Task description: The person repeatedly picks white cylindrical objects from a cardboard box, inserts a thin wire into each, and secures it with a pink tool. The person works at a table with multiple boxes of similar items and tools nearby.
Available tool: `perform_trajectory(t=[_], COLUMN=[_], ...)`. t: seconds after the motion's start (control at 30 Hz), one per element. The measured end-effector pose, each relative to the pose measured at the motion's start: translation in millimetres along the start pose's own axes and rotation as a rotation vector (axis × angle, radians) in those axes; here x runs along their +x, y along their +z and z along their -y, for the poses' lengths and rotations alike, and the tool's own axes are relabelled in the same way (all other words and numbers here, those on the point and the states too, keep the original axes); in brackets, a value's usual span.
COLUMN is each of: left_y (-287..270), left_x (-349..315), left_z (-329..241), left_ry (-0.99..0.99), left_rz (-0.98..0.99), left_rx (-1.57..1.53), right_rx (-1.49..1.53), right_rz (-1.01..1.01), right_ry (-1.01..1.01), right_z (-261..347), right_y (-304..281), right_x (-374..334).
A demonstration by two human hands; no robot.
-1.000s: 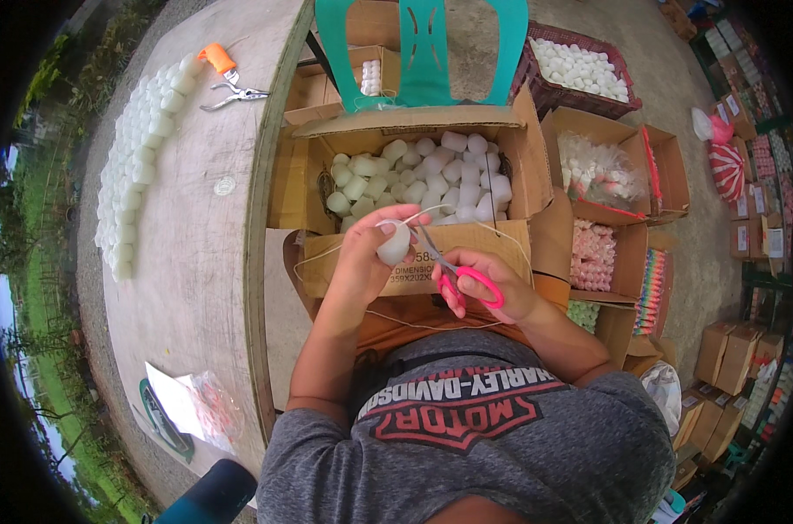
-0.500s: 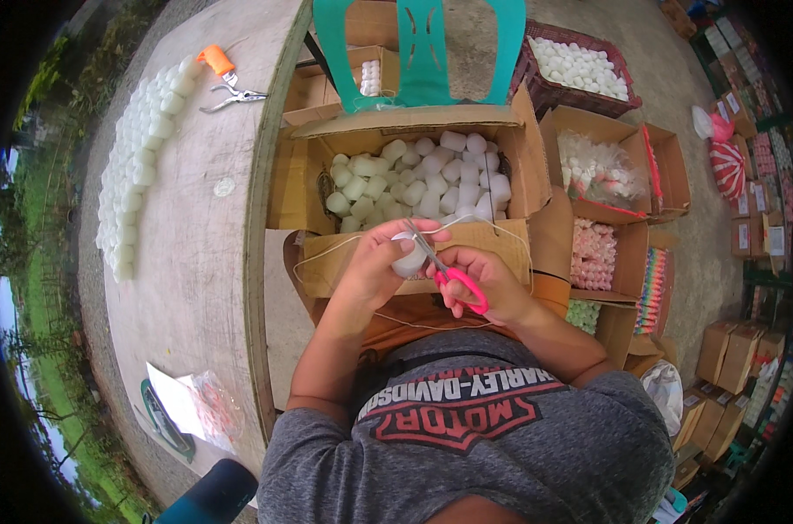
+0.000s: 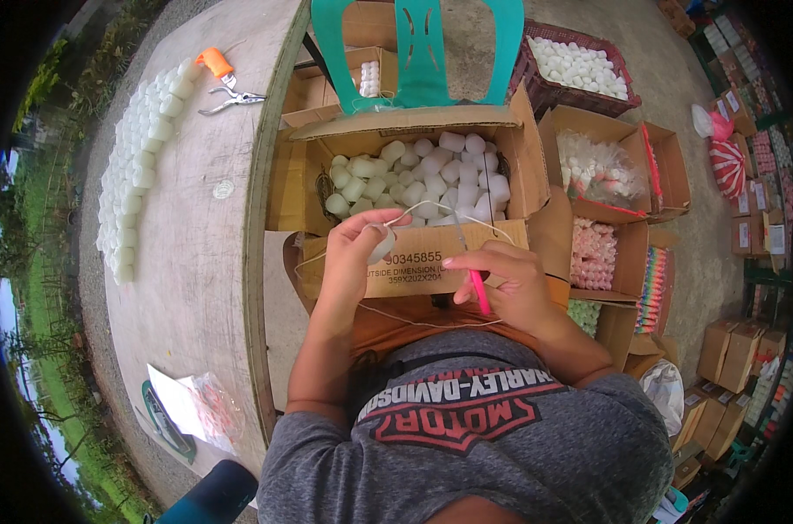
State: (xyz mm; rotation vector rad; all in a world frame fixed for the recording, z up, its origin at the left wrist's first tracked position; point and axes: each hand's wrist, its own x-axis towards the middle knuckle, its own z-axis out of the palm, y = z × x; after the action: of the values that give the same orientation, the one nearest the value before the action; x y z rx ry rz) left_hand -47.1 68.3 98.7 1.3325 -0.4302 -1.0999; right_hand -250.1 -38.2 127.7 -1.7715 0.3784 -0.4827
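My left hand point(image 3: 353, 249) is closed round a short white wax-like cylinder point(image 3: 380, 245), held over the near flap of the open cardboard box. A long pale string point(image 3: 427, 204) rises from beside that cylinder, arches across to the right hand's side and loops down round my forearms. In my right hand point(image 3: 508, 278) are pink-handled scissors point(image 3: 479, 292), blades pointing away from me near the string; whether the blades touch it I cannot tell. Many similar white cylinders point(image 3: 431, 179) fill the cardboard box point(image 3: 296, 188) just beyond my hands.
On the table point(image 3: 209, 288) at left lie rows of white cylinders point(image 3: 139, 166), orange-handled pliers point(image 3: 231, 94) and a plastic bag point(image 3: 215, 409). A teal chair point(image 3: 421, 61) stands beyond the box. A crate point(image 3: 545, 92) and boxes of coloured pieces point(image 3: 596, 253) line the right.
My hands have moved apart: the left went leftward with the cylinder, the right went rightward with the scissors. The blades have come away from the cylinder, and the string now arches between the hands.
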Motion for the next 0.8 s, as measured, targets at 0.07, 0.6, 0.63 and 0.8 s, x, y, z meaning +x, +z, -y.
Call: perform_trajectory(t=[0.07,0.6,0.63,0.8], left_y=[0,10,7,-14], left_x=[0,65,84,160], left_z=[2,-22,-22,19], left_ry=[0.049,0.235,0.158,0.134], left_rz=[0.004,0.308,0.209,0.24], left_rx=[0.048,0.552,0.766,1.461], right_rx=[-0.078,-0.241,-0.264,-0.375], right_rz=[0.032,-0.226,-0.268,-0.288], right_ry=[-0.005,-0.059,-0.082,-0.025], right_z=[5,-36,-41,-41], right_y=[-8,-4,-5,-12], right_x=[0,28,30,31])
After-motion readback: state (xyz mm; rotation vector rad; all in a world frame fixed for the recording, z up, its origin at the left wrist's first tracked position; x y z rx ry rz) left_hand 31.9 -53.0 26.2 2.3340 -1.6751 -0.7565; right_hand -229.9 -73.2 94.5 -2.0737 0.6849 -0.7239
